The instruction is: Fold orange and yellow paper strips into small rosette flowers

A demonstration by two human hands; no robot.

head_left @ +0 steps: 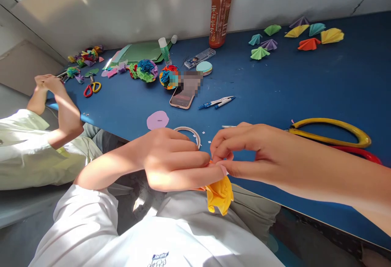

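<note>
My left hand [177, 161] is closed around a piece of pleated paper [220, 195]. Its yellow ruffled end hangs below the fingers, and a bit of orange shows beside it. My right hand [259, 149] meets the left one at the fingertips, thumb and fingers pinched together by the paper's top. What lies in that pinch is mostly hidden. Behind my hands, a roll of tape [198, 138] lies flat near small white scraps. A lilac paper disc [158, 119] rests left of the roll.
Large yellow-and-red-handled scissors [365, 136] lie by my right forearm. Fanned paper pieces [308, 44] sit at the back right. Across the table are a phone [183, 96], a compass [216, 101], paper balls [147, 71], a glue stick [165, 51] and a bottle [221, 12]. Another person [58, 100] sits left.
</note>
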